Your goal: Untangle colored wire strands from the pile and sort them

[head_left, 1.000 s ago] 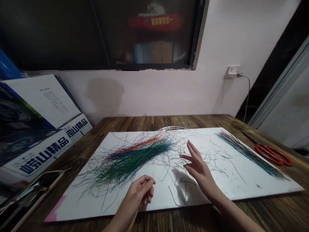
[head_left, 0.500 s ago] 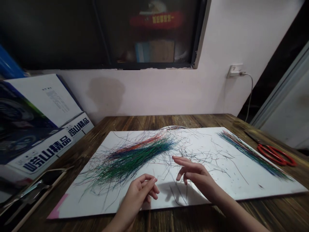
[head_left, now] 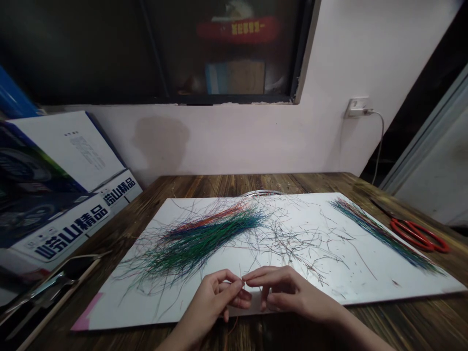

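My left hand [head_left: 219, 295] is over the front edge of the white board [head_left: 380, 287], thumb and forefinger pinched on a thin reddish wire [head_left: 234, 325] that hangs below it. Beside it is my right hand [head_left: 285, 292], its forefinger tip meeting the left fingertips at the wire; its other fingers are bent and apart. Whether the right fingertips grip the wire is too small to tell. Behind the hands lies a loose pile of green, blue and orange wires [head_left: 208, 239]. Scattered short wires [head_left: 303, 243] spread to its right.
A narrower wire bundle [head_left: 380, 234] lies on the board's right part. Red-handled scissors [head_left: 417, 235] rest beside it on the wooden table [head_left: 204, 184]. Printed boxes [head_left: 73, 219] stand at the left, near a dark tray [head_left: 51, 297]. A cable [head_left: 380, 141] hangs from a wall socket [head_left: 356, 107].
My right hand has moved left and down, bringing its fingertips to my left hand. My left hand has shifted slightly; a reddish wire now shows below it.
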{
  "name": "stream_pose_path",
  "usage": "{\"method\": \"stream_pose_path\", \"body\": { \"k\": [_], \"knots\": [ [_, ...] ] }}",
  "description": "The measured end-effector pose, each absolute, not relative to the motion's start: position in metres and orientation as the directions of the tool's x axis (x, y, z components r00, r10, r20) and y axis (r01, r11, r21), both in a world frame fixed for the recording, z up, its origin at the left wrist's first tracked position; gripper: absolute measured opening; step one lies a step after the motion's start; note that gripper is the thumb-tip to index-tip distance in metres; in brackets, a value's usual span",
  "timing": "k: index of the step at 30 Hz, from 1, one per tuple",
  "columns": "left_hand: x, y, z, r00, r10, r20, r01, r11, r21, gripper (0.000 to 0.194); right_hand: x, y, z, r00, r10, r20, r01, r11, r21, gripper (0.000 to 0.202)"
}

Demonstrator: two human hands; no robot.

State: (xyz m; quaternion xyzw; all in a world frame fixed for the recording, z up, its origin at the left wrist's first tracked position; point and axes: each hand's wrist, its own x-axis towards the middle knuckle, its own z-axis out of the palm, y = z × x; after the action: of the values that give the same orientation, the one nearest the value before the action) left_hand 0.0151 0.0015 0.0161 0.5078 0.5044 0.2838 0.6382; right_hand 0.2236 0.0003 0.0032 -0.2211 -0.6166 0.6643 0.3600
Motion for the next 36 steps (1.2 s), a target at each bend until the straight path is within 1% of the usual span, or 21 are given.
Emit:
{"method": "stream_pose_path", "body": {
  "k": [6, 13, 17, 20, 23, 25, 27, 29, 32, 34, 36],
  "knots": [
    [0.013, -0.001, 0.013, 0.367, 0.861, -0.352, 0.11, 0.336, 0.936, 0.029, 0.223, 0.0, 0.001, -0.625, 0.766, 0.15, -0.186, 0.041, -0.982, 0.029],
    [0.015, -0.002, 0.015, 0.364, 0.863, -0.351, 0.05, 0.358, 0.932, 0.025, 0.219, -0.002, 0.005, -0.652, 0.74, 0.164, -0.24, 0.004, -0.971, 0.03],
    [0.016, -0.001, 0.017, 0.371, 0.866, -0.335, 0.039, 0.346, 0.937, 0.025, 0.219, -0.001, 0.001, -0.655, 0.74, 0.155, -0.201, 0.027, -0.979, 0.03],
    [0.015, -0.001, 0.019, 0.356, 0.875, -0.327, 0.072, 0.324, 0.943, 0.028, 0.219, -0.002, 0.0, -0.599, 0.778, 0.192, -0.162, 0.117, -0.98, 0.03],
    [0.016, -0.002, 0.018, 0.333, 0.879, -0.342, 0.112, 0.323, 0.94, 0.028, 0.219, -0.003, 0.001, -0.498, 0.835, 0.233, -0.11, 0.206, -0.972, 0.024],
    [0.017, -0.002, 0.016, 0.329, 0.881, -0.34, 0.151, 0.307, 0.94, 0.029, 0.218, -0.004, 0.001, -0.414, 0.884, 0.216, -0.056, 0.212, -0.976, 0.016],
    [0.019, -0.003, 0.014, 0.32, 0.89, -0.325, 0.209, 0.269, 0.94, 0.029, 0.215, -0.005, 0.0, -0.35, 0.92, 0.178, -0.02, 0.182, -0.983, 0.012],
    [0.02, -0.004, 0.011, 0.306, 0.896, -0.321, 0.266, 0.243, 0.933, 0.029, 0.211, -0.006, -0.001, -0.324, 0.933, 0.158, -0.004, 0.166, -0.986, 0.014],
    [0.021, -0.005, 0.008, 0.303, 0.897, -0.323, 0.314, 0.226, 0.922, 0.027, 0.209, -0.008, -0.003, -0.307, 0.925, 0.224, 0.068, 0.256, -0.964, 0.008],
    [0.022, -0.006, 0.008, 0.312, 0.896, -0.316, 0.325, 0.212, 0.922, 0.024, 0.209, -0.008, -0.003, -0.302, 0.913, 0.273, 0.115, 0.319, -0.941, 0.01],
    [0.022, -0.006, 0.008, 0.315, 0.897, -0.31, 0.325, 0.205, 0.923, 0.021, 0.209, -0.009, -0.002, -0.309, 0.911, 0.272, 0.126, 0.323, -0.938, 0.011]
  ]
}}
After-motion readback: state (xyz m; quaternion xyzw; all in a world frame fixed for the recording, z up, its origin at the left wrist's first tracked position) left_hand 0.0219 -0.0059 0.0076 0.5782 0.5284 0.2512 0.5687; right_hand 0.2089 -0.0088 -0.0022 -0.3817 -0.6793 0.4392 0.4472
